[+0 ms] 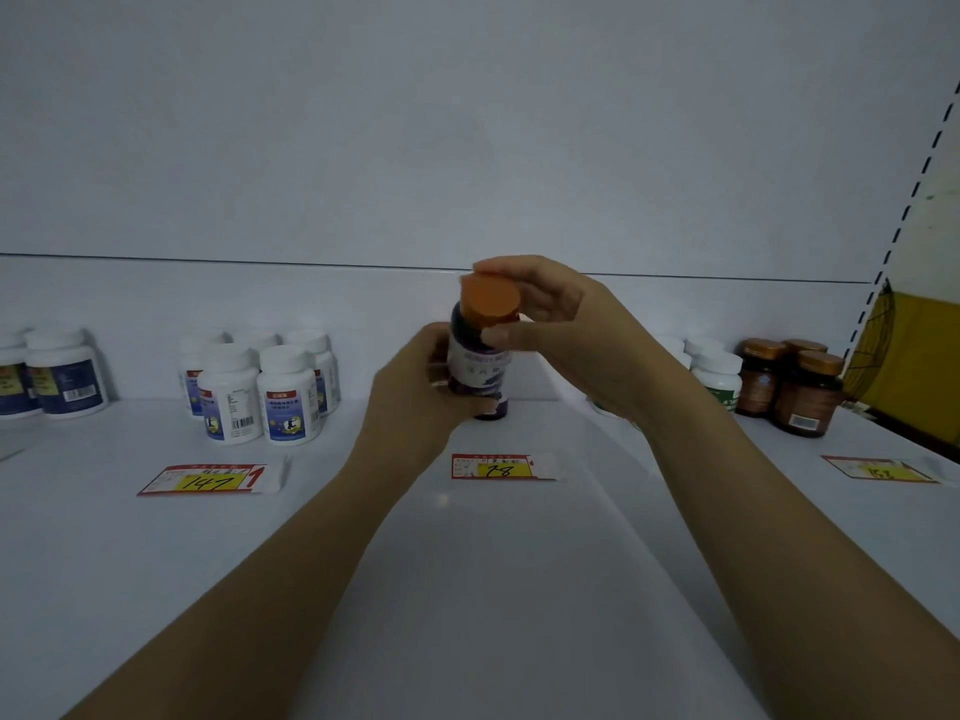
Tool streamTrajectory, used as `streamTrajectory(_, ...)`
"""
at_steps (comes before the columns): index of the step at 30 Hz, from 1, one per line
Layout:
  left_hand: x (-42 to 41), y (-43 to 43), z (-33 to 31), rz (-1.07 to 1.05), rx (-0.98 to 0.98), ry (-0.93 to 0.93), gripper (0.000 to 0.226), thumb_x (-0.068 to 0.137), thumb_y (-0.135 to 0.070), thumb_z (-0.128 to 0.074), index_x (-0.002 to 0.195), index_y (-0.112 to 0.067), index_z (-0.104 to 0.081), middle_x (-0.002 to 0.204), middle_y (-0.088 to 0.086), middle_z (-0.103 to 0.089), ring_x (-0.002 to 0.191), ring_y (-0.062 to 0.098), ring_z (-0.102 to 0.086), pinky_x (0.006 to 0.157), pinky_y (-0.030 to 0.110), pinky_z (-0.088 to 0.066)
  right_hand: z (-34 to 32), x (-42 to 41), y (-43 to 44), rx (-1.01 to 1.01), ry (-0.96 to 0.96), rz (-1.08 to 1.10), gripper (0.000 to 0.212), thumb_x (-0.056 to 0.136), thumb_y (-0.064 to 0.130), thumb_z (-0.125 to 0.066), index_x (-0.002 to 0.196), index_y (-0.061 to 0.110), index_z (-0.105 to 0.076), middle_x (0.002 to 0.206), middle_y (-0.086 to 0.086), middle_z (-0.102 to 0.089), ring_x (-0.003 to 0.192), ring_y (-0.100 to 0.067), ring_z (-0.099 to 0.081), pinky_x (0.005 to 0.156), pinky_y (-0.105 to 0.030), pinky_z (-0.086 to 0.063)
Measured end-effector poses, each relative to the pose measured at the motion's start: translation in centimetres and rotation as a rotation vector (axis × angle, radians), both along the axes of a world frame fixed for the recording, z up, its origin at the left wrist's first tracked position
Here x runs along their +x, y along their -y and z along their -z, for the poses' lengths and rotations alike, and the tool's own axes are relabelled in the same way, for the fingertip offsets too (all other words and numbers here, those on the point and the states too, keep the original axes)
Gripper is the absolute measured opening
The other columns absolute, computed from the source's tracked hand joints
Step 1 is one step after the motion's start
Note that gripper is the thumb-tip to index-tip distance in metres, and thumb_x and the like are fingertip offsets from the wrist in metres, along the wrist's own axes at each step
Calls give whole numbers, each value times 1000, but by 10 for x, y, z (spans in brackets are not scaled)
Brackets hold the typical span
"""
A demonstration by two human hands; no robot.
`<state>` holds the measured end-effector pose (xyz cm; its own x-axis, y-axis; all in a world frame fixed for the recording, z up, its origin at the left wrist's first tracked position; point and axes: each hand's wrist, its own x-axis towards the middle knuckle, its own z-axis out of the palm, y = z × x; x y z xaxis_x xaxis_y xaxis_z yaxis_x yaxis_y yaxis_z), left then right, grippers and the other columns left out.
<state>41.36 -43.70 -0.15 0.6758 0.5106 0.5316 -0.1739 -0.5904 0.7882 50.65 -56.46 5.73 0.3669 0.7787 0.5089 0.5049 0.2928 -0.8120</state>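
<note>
Okay, head view: both hands were on one dark bottle (480, 368) with an orange cap (491, 301). The left hand (415, 392) gripped its body from the left, fingers curled around the label. The right hand (550, 314) pinched the cap from above and the right, thumb on the near side. The bottle stood roughly upright and mid-shelf, directly behind the "78" price tag (493, 467). Its base was at the white shelf (467, 563) surface or just off it; I couldn't tell which. It sat between the white bottles (260, 392) on the left and the brown bottles (789, 381) on the right, well apart from both. My read: the step was seating and facing the bottle in its slot behind the tag. The next move likely called for setting the base flat, turning the label to the front, then loosening the cap pinch first and the body grip last so it didn't tip.
</note>
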Motion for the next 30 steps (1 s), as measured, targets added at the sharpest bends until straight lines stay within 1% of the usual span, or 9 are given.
streamTrajectory(3, 1, -6, 2, -112, 177, 164, 47, 74, -8, -78, 114, -12, -53, 103, -9, -55, 95, 8, -55, 78, 2, -42, 0, -8, 4, -15, 131, -114, 52, 71, -11, -73, 112, 15, -55, 116, 3, -63, 113, -11, -60, 93, -26, -50)
streamTrajectory(7, 0, -11, 5, -162, 290, 206, 48, 74, -7, -78, 116, -6, -55, 104, -7, -55, 95, 9, -53, 76, -6, -36, 0, -8, 6, -60, 179, -140, 53, 69, -12, -74, 109, 17, -54, 116, 2, -61, 113, -14, -59, 93, -28, -51)
streamTrajectory(10, -5, -8, -1, -66, 241, 175, 54, 70, -13, -81, 117, -17, -54, 104, -13, -59, 91, 0, -56, 78, -4, -39, -2, -6, 6, -5, 130, -103, 49, 71, -2, -74, 112, 20, -58, 116, 4, -65, 115, -13, -60, 97, -31, -50)
streamTrajectory(12, -11, 4, -10, 70, 180, 100, 58, 64, -23, -84, 113, -29, -52, 99, -20, -62, 87, -6, -62, 78, 3, -46, -6, 0, 11, 100, -51, -67, 39, 77, 7, -69, 113, 23, -62, 114, 3, -68, 112, -12, -62, 96, -31, -51)
streamTrajectory(15, -18, 24, -25, 255, -2, -2, 42, 65, -32, -78, 101, -29, -58, 86, -14, -69, 75, 0, -68, 65, 10, -53, -8, 11, 19, 133, -361, 35, 25, 82, 31, -66, 103, 17, -69, 97, 0, -71, 91, -15, -67, 76, -27, -56)
streamTrajectory(18, -18, 29, -32, 361, -239, -115, 35, 63, -43, -68, 91, -23, -60, 71, -5, -72, 61, 9, -69, 52, 15, -50, 0, 15, 19, -78, -558, 137, 27, 84, 36, -65, 93, 11, -71, 86, -7, -72, 76, -17, -70, 61, -27, -58)
streamTrajectory(24, -16, 24, -27, 382, -389, -240, 52, 60, -56, -60, 90, -13, -63, 78, 12, -74, 58, 18, -68, 51, 20, -46, 9, 11, 13, -312, -633, 233, 28, 87, 36, -66, 90, 9, -67, 63, -7, -71, 75, -22, -68, 56, -27, -59)
streamTrajectory(27, -15, 24, -26, 379, -388, -243, 48, 60, -50, -63, 92, -14, -61, 80, 8, -74, 63, 16, -70, 53, 18, -51, 7, 14, 13, -241, -622, 223, 26, 86, 35, -67, 91, 9, -69, 77, -8, -73, 72, -20, -70, 59, -29, -59)
streamTrajectory(30, -13, 23, -23, 314, -292, -243, 51, 66, -31, -75, 109, -15, -53, 95, 1, -71, 78, 14, -71, 67, 21, -57, 0, 18, 18, -39, -511, 176, 21, 84, 29, -66, 98, 14, -70, 87, -1, -71, 79, -14, -68, 67, -27, -57)
